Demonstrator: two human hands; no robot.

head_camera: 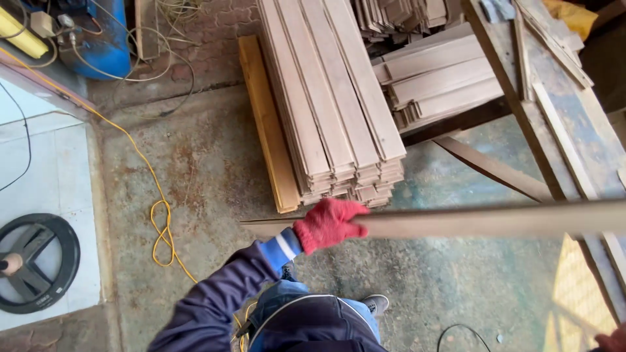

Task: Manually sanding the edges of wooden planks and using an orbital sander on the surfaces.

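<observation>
The left hand (328,225), in a red knit glove, is clenched around a long wooden plank (469,220) near its left end, just below the middle of the frame; the plank runs level from there out past the right edge. At the bottom right corner only a sliver of the right hand (613,341), also in red, shows, and whether it grips anything I cannot tell. The plank is pale, flat and thin, with a smooth planed face and a short stub reaching left of the glove. Just above it sits a stack of boards (332,98), long narrow slats laid side by side with neat cut ends, resting on a yellower board at its left. To the right a rough workbench (574,137) with worn bluish paint crosses the upper right, loose strips lying on it. Between the stack and the left of the frame the concrete floor (208,169) is open, stained and rust-marked, crossed by a yellow cable (160,221) with a loop. A black wheel (32,261) lies on white tile at lower left.
</observation>
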